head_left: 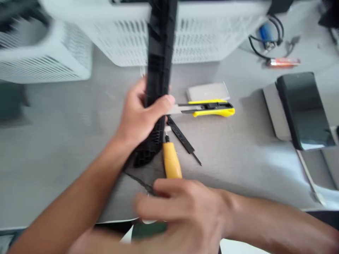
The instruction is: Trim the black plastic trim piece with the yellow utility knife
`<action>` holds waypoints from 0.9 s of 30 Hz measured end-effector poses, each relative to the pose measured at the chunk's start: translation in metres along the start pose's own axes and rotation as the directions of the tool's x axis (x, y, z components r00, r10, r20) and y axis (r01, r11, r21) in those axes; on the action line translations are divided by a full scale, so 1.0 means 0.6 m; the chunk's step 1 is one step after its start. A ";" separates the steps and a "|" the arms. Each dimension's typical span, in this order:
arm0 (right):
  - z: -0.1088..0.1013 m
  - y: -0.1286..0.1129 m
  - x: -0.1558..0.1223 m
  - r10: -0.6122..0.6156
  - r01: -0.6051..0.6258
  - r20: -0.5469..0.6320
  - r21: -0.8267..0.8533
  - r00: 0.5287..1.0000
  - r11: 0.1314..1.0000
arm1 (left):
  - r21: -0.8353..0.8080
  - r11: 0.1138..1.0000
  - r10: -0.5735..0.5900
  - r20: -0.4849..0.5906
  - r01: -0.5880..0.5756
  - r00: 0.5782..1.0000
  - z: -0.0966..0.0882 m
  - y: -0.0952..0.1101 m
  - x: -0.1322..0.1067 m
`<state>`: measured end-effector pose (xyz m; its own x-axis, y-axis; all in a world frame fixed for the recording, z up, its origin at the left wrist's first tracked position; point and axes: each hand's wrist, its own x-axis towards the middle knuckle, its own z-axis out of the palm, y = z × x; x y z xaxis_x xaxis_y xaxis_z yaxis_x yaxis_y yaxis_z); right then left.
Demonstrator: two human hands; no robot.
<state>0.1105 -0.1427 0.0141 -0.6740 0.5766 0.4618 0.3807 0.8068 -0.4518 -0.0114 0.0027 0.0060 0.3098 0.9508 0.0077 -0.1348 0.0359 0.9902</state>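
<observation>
The long black plastic molding (158,63) stands lengthwise away from the person, above the grey worktable (225,165), its far end crossing in front of the white slatted basket (201,38) and leaving the top of the view. It looks light for its length and fairly stiff along its run, though the thin walls and small ribs would probably flex or chip if pinched hard, and the smooth flanks could slip in dry fingers. The best hold seems to be around the sides, near the wider end, which is where the left hand (144,113) grips it, thumb laid across the front. The right hand (185,208) is lower down, fingers curled, just beside the yellow-handled tool (172,162); it is too blurred to tell whether it holds anything. The molding is matte black, channelled, with cross ribs and a fine-toothed stretch below the thumb, ending in a broadened, angled foot. A yellow snap-off knife (214,112) and a slim black stick (182,137) lie to its right.
</observation>
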 end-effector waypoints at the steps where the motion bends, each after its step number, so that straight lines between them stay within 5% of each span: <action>1: -0.003 0.006 0.013 -0.047 0.050 -0.112 0.021 0.993 0.999 | -0.014 1.000 -0.007 0.006 0.007 1.000 -0.002 -0.001 -0.002; 3: -0.012 0.019 0.030 -0.050 0.067 -0.319 0.044 0.946 0.997 | -0.017 0.999 -0.047 0.021 0.047 0.999 -0.004 -0.003 -0.005; 5: -0.021 0.033 0.034 0.058 -0.049 -0.405 0.033 0.912 0.998 | -0.009 0.996 -0.093 0.032 0.094 0.995 -0.004 -0.003 -0.008; 10: -0.030 0.074 0.028 0.232 -0.268 -0.470 -0.010 0.852 0.963 | 0.002 0.992 -0.125 0.027 0.124 0.992 -0.009 0.002 -0.010; 16: -0.022 0.098 0.031 0.237 -0.254 -0.470 0.028 0.850 0.967 | -0.006 0.992 -0.130 -0.020 0.129 0.991 -0.014 -0.004 -0.012; 20: -0.033 0.116 0.029 0.211 -0.269 -0.555 -0.024 0.805 0.963 | -0.036 0.990 -0.137 -0.016 0.136 0.991 -0.014 -0.004 -0.014; 24: -0.047 0.152 0.024 0.250 -0.415 -0.625 -0.130 0.739 0.901 | -0.059 0.982 -0.183 -0.048 0.180 0.982 -0.015 -0.003 -0.016; 27: -0.041 0.174 0.024 0.330 -0.529 -0.588 -0.201 0.739 0.825 | -0.090 0.980 -0.183 -0.072 0.177 0.980 -0.017 -0.005 -0.017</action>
<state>0.1561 -0.0468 -0.0074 0.0000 0.7679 0.6406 0.7974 0.3866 -0.4634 -0.0239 -0.0038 0.0012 0.2610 0.9477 -0.1838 -0.1618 0.2306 0.9595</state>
